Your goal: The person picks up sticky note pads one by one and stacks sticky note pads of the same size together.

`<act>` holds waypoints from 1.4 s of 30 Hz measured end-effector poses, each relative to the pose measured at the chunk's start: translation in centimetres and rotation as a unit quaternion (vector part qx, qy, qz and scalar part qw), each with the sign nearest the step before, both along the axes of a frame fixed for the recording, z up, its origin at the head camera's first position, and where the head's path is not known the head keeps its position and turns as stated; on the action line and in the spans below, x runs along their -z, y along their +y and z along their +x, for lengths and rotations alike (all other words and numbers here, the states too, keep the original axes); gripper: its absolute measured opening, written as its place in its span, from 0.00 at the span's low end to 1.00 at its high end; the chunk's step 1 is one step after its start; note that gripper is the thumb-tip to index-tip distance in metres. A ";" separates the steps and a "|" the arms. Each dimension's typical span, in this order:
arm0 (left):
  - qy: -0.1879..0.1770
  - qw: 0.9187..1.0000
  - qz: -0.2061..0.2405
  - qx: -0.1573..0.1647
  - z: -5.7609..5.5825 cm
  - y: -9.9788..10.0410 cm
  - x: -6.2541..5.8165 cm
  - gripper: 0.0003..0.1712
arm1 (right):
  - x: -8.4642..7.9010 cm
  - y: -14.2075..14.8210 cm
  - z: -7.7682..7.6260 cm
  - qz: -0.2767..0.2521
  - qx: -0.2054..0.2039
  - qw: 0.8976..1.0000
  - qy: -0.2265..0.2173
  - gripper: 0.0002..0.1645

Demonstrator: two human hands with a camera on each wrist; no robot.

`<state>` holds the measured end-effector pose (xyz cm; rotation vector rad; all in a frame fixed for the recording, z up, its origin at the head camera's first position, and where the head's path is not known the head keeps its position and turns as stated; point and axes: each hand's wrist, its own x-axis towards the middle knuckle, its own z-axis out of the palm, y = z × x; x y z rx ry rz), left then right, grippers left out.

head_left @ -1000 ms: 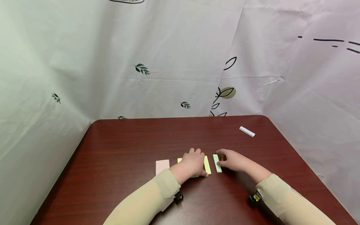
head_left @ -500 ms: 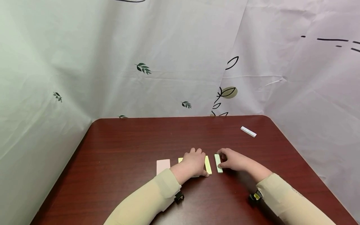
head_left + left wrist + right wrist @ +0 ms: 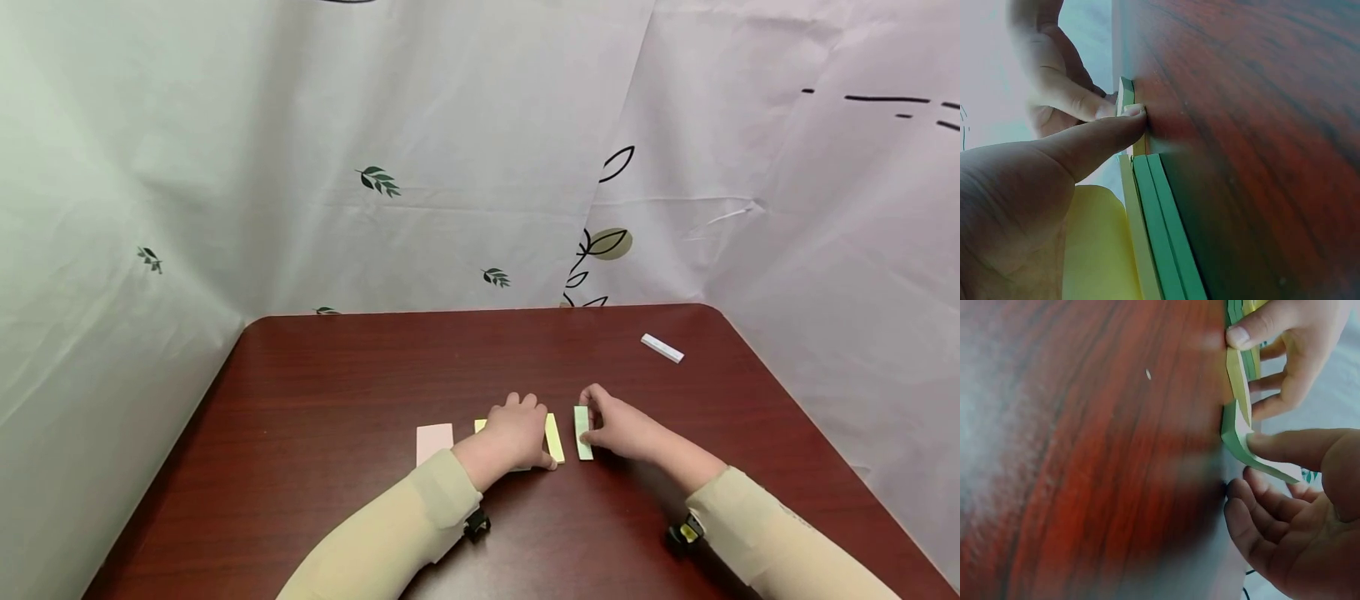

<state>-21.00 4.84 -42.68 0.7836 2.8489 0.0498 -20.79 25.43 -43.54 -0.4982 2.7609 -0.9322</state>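
In the head view my left hand (image 3: 513,433) lies over a yellow sticky-note pad (image 3: 1099,240), covering most of it. Two green layers (image 3: 1163,228) show beneath that pad in the left wrist view. The same hand's thumb and fingers grip opposite ends of a narrow yellow sticky-note pad (image 3: 554,437). Just to the right, my right hand (image 3: 617,423) pinches a narrow pale green sticky-note pad (image 3: 582,429) by its right side. In the right wrist view this green pad bends, its outer part raised off the table, with the thumb on its pale face and the fingers below.
Left of my left hand a pink square sticky-note pad (image 3: 434,442) lies on the dark red wooden table (image 3: 337,375). A narrow white pad (image 3: 662,347) lies near the back right corner. Pale patterned cloth (image 3: 450,167) hangs behind the table.
The green pad's right side has been tilted up by my right hand, whose fingers have risen slightly. My left hand stays where it was.
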 end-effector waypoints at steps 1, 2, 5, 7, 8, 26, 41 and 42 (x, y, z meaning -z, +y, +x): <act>0.000 1.000 0.001 0.000 0.0 0.0 0.0 0.42 | 0.0 0.0 0.0 -0.007 0.001 1.000 0.008 0.25; 0.000 1.000 0.002 0.000 0.0 0.0 0.0 0.42 | 0.0 -0.1 0.1 -0.017 0.000 1.000 0.015 0.24; -0.001 1.000 0.006 0.001 0.0 0.0 0.0 0.42 | -0.1 -0.2 0.1 -0.069 -0.001 0.998 0.003 0.23; -0.002 1.000 0.009 0.001 -0.1 0.0 0.1 0.42 | -0.2 -0.4 0.1 -0.112 0.005 0.993 -0.023 0.22; -0.001 1.000 0.011 0.001 -0.1 -0.1 0.2 0.42 | -0.2 -0.5 0.1 -0.135 0.007 0.990 -0.040 0.23; -0.016 0.998 0.056 0.004 -0.2 -0.9 0.3 0.41 | 0.5 -2.7 -0.2 -0.188 0.064 0.959 -0.202 0.29; -0.024 0.997 0.068 -0.008 -0.5 -0.9 0.4 0.42 | 0.5 -4.0 -0.3 -0.128 0.087 0.974 -0.168 0.25; -0.024 0.997 0.067 -0.008 -0.5 -0.9 0.4 0.42 | 0.5 -4.0 -0.2 -0.128 0.090 0.973 -0.169 0.25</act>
